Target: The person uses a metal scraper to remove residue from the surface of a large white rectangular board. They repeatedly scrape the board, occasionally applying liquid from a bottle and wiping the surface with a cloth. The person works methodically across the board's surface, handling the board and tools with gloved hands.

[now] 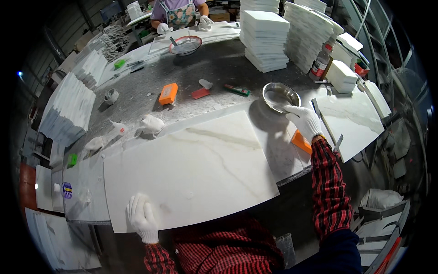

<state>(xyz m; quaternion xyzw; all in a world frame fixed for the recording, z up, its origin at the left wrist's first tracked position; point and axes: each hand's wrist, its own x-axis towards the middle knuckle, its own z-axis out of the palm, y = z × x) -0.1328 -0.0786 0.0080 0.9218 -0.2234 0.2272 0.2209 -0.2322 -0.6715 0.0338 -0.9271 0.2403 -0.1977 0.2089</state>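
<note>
A large white marble slab with grey veining lies along the near edge of the bench, its front edge close to my body. My left hand, in a white knit glove, rests on the slab's near left corner with its fingers laid out. Farther right, my gloved right hand has its fingers closed at the near rim of a shiny metal bowl. Pale material shows inside the bowl. Below that hand sits an orange block, partly covered by my wrist. Next to my forearm lies another veined slab.
Stacks of white slabs stand at the back right, beside a bottle. An orange box, a red scraper and a green tool lie mid-bench. Crumpled white gloves lie beyond the slab. Across the bench, a co-worker stands near a red-rimmed bowl.
</note>
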